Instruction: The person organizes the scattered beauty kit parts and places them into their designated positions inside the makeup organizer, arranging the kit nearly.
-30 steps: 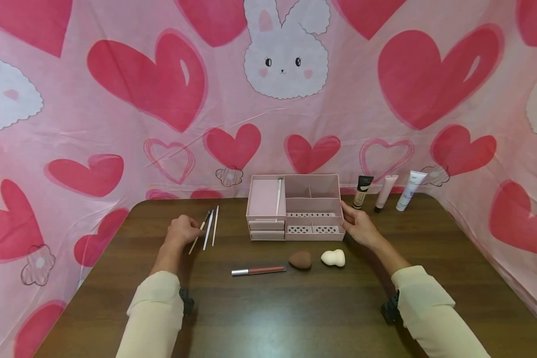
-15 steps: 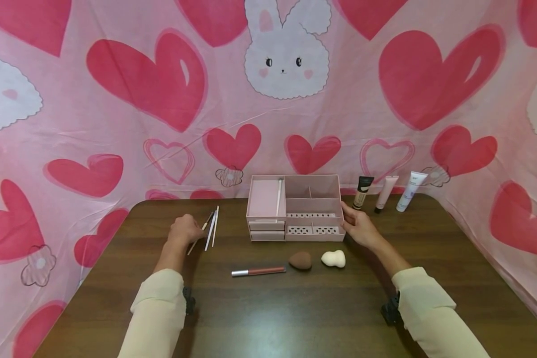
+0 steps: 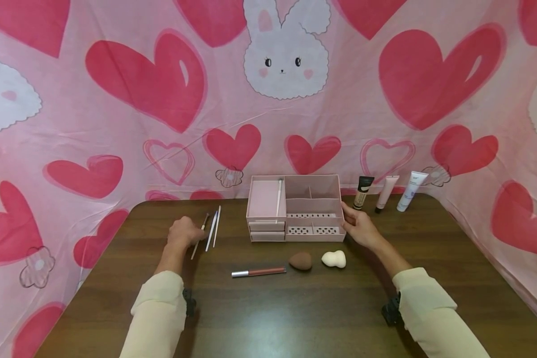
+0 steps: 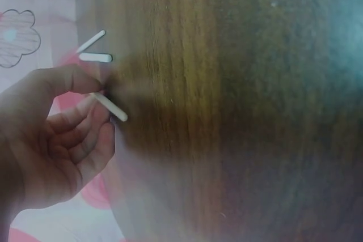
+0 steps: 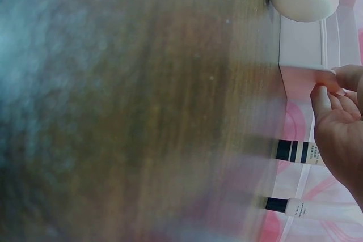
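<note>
My left hand (image 3: 185, 232) pinches a thin makeup brush (image 3: 194, 250) between thumb and fingers at the left of the table; in the left wrist view the brush's pale handle end (image 4: 116, 110) sticks out below the fingertips. Two more slender brushes, a white-and-blue one (image 3: 211, 231) and a white one (image 3: 217, 227), lie just right of it. Against the right side of a pink desktop organizer (image 3: 261, 195), my right hand (image 3: 360, 227) grips the side wall, thumb on one face and fingers on the other. One white brush (image 3: 279, 196) rests in the organizer's left upper section.
A lip gloss tube (image 3: 258, 272), a brown makeup sponge (image 3: 300, 261) and a cream sponge (image 3: 334, 259) lie before the organizer. To its right stand a black-and-beige tube (image 3: 361, 194), a pink tube (image 3: 387, 194) and a white tube (image 3: 411, 192). A pink cloth backdrop hangs behind.
The brush in my left hand has turned a little more upright, and the hand has shifted slightly right. The two brushes beside it have slid a bit to the right. My right hand stays put.
</note>
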Action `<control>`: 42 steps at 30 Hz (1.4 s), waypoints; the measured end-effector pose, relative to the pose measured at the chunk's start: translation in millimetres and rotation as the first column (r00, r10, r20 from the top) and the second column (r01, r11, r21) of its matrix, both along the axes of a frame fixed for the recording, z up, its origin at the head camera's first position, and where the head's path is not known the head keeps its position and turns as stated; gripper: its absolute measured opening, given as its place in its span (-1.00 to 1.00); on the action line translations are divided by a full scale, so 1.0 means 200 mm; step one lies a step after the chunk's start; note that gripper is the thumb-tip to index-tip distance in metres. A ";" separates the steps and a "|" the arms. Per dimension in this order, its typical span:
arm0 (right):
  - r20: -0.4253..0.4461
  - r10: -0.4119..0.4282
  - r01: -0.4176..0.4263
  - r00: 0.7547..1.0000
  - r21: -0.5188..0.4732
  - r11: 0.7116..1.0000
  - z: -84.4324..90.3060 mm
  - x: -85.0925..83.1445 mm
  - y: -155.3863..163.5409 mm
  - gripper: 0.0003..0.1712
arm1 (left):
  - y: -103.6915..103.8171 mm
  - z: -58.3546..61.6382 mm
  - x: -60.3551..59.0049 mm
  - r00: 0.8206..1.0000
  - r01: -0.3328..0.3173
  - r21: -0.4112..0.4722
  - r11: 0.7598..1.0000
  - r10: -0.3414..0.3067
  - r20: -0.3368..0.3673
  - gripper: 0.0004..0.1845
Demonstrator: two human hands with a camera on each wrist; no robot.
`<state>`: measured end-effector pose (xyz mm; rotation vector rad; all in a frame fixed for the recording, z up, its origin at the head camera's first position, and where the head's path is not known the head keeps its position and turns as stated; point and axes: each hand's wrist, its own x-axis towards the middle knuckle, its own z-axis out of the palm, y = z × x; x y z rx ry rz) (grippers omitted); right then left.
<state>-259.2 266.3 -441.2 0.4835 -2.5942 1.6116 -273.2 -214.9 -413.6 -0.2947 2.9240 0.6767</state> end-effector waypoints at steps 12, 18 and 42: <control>0.009 0.008 -0.008 1.000 -0.011 1.000 0.01 0.00 0.00 -0.28 | -0.01 0.01 0.01 1.000 0.007 0.072 0.997 -0.007 -0.002 -0.70; 0.012 0.010 -0.010 1.000 -0.016 1.000 0.01 0.00 0.00 -0.27 | -0.01 0.04 0.00 1.000 0.022 0.087 0.996 -0.021 -0.002 -0.73; 0.011 0.009 -0.009 1.000 -0.007 1.000 0.01 0.01 0.00 -0.29 | 0.14 0.18 -0.05 0.995 0.093 0.452 0.887 -0.096 -0.016 -0.79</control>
